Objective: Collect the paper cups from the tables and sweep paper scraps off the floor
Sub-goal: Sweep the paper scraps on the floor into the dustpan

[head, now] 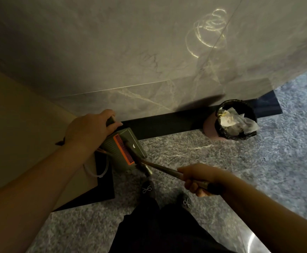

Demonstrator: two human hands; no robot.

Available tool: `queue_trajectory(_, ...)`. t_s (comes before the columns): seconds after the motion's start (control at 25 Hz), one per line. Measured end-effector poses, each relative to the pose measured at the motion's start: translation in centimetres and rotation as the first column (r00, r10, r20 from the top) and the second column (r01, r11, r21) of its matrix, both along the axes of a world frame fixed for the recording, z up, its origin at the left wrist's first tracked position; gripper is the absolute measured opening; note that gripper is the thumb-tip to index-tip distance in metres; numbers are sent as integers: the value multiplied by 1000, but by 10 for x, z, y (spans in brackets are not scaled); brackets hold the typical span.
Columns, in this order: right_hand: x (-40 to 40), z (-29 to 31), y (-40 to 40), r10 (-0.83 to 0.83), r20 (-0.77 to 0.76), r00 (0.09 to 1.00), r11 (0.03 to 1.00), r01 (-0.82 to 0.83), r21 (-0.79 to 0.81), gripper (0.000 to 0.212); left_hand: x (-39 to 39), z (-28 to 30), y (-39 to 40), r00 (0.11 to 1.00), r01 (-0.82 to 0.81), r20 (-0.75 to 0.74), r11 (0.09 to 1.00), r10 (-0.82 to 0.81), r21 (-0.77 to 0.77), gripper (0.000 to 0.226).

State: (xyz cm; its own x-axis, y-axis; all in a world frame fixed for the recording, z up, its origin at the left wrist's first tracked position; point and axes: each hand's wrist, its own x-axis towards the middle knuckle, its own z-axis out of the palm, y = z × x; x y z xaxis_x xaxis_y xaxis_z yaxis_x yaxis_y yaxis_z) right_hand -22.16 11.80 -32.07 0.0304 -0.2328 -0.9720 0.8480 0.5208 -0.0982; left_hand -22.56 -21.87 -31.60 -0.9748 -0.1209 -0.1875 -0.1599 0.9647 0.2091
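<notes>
The grey veined marble wall (130,52) fills the space beyond both sets of fingers, and the mottled grey stone floor (222,161) spreads below them, with a black skirting strip (167,123) where the two meet. Well to the right of the left fingers, against that strip, stands a round waste bin lined with a black bag (235,121), already heaped with crumpled white paper. No paper cups or tables are in view, and no loose scraps can be made out on the floor around the feet; the dim light may hide small ones.

Directly under the left fingers sits an olive-green plastic dustpan with an orange comb edge (123,148), upright near the wall corner. The left hand (90,128) has its fingers curled round the dark handle at the pan's top. The right hand (198,179) grips a slim metal broom handle (163,169), fingers wrapped fully round it; the shaft runs from those fingers up-left to the pan, where the broom head seems tucked in.

The likely risk: if the pan tilts while carried to the bin, collected scraps could spill back out. The bin looks nearly full, so emptying onto the heap could send paper sliding over its rim.
</notes>
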Motion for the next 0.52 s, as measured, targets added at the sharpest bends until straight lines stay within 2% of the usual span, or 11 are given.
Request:
queue_trajectory(0.16, 11, 10, 9, -35, -86, 996, 999, 34, -6, 48, 11, 2, 1, 1000, 5, -6, 999, -4, 40, 40)
queue_trajectory(0.36, 11, 20, 27, -113, -130, 985, 994, 114, -5, 30, 23, 13, 7, 999, -20, 42, 997, 17, 72, 36)
queue_trajectory(0.52, 10, 30, 54, -119, -179, 977, 992, 123, 11, 28, 33, 29, 22, 996, -42, 83, 996, 35, 76, 33)
